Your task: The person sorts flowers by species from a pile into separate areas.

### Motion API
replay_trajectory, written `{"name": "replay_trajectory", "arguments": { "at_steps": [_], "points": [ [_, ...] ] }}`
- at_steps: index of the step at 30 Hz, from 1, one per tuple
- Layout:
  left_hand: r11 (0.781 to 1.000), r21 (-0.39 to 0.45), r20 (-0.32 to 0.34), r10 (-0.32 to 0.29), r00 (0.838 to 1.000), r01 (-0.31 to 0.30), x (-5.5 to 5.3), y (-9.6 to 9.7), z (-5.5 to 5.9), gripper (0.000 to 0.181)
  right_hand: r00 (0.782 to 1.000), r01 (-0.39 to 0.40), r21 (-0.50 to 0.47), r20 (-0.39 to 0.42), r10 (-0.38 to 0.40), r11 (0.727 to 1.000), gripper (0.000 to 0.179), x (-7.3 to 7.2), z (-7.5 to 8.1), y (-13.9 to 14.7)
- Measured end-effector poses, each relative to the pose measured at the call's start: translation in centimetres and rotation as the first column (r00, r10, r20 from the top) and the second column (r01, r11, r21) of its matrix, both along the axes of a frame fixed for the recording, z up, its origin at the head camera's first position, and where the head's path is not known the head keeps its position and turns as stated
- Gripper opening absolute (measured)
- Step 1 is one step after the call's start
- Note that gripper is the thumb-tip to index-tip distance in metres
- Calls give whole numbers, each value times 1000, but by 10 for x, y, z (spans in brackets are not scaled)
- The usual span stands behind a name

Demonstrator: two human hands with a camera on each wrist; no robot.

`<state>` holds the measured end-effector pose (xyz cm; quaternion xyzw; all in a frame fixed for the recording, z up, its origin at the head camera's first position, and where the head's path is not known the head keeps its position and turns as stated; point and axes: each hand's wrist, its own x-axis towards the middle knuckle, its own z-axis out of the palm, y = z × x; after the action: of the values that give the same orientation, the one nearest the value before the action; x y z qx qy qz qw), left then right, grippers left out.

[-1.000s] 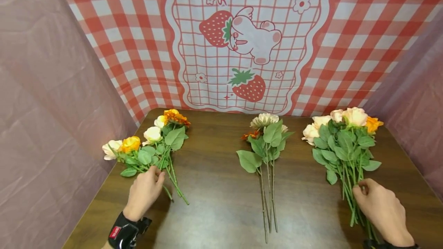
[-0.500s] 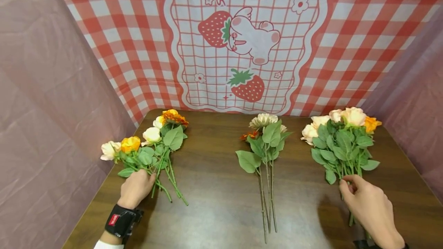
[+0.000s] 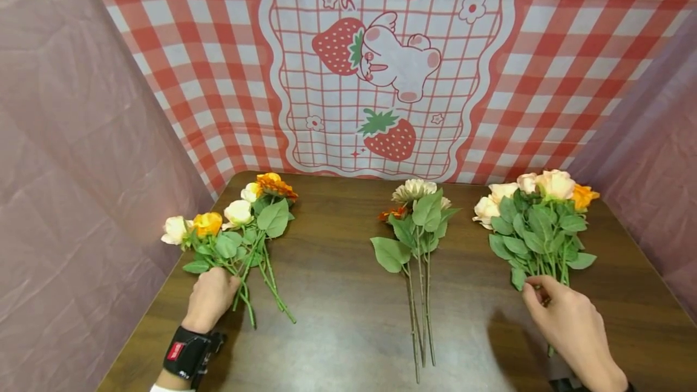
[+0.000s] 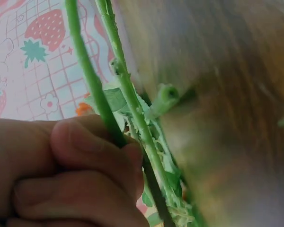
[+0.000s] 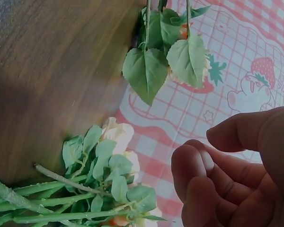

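Observation:
In the head view my left hand [image 3: 211,298] is at the left flowers, where a pale rose [image 3: 175,230] and a yellow rose [image 3: 207,224] lean toward the table's left edge. Its thumb and fingers pinch a green stem [image 4: 92,78], seen close up in the left wrist view. My right hand [image 3: 569,322] hovers over the stems of the right bunch of peach roses [image 3: 555,185]. Its fingers are loosely curled with nothing between them, as the right wrist view shows. Part of that bunch's stems is hidden behind it.
Midway along the brown wooden table [image 3: 337,283] lies a group of long-stemmed flowers [image 3: 415,190] with cream and orange heads. White and orange-red blooms [image 3: 276,186] lie beyond my left hand. A checked strawberry cloth [image 3: 392,77] hangs behind the table, with pinkish curtains [image 3: 71,168] at the sides.
My left hand has shifted left and slightly toward me, and stems near it have swung left. My right hand has drifted left across the right bunch's stems. The middle flowers stayed put.

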<state>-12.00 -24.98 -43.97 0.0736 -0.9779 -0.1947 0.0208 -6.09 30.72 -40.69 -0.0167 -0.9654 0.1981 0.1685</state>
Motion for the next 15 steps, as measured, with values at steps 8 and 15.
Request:
{"name": "replay_trajectory", "arguments": {
  "at_steps": [8,15],
  "points": [
    [997,5,-142,72,987,-72,8,2,8,29,999,-16,1,-45,16,1000,13,-1,-1,-3],
    [997,11,-299,72,952,-72,12,11,17,28,993,-46,4,-105,47,999,11,-2,-3,-8]
  ]
}}
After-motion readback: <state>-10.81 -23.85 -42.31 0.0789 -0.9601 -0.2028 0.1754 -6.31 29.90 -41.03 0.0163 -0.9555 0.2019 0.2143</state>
